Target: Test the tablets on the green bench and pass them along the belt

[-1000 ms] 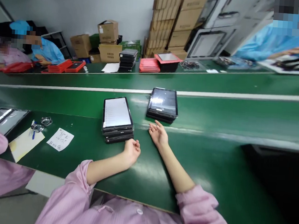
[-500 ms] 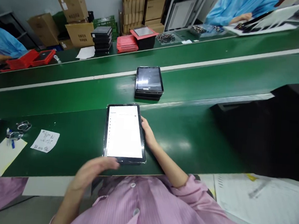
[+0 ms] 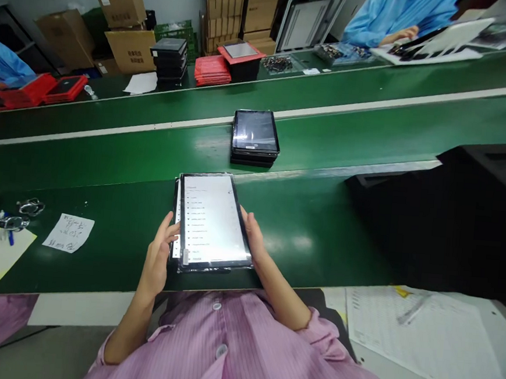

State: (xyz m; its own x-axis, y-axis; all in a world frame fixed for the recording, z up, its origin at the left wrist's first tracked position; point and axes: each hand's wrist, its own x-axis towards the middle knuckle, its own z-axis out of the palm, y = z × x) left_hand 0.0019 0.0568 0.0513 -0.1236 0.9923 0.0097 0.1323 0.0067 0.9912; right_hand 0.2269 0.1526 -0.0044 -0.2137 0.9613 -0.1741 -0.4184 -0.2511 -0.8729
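Note:
A tablet (image 3: 215,221) with a lit white screen and a list of text lies in front of me, on top of a second lit tablet (image 3: 177,218). The upper one sits shifted to the right, so only a left strip of the lower one shows. My right hand (image 3: 253,236) is closed on the upper tablet's right edge, its thumb along the side. At the left edge, my left hand (image 3: 158,258) has its fingers apart, with the fingertips touching or very near the tablets. Both tablets have clear film at their edges.
Beyond them, a stack of dark tablets (image 3: 255,134) stands on the green conveyor (image 3: 350,121). Notes (image 3: 69,233) and metal-looking rings (image 3: 31,207) lie left. A large black object (image 3: 444,210) fills the right. Two people in blue sit across.
The upper tablet has shifted right, exposing the lower tablet's left strip. My left hand has moved from the front edge up to the left side. The view has shifted slightly.

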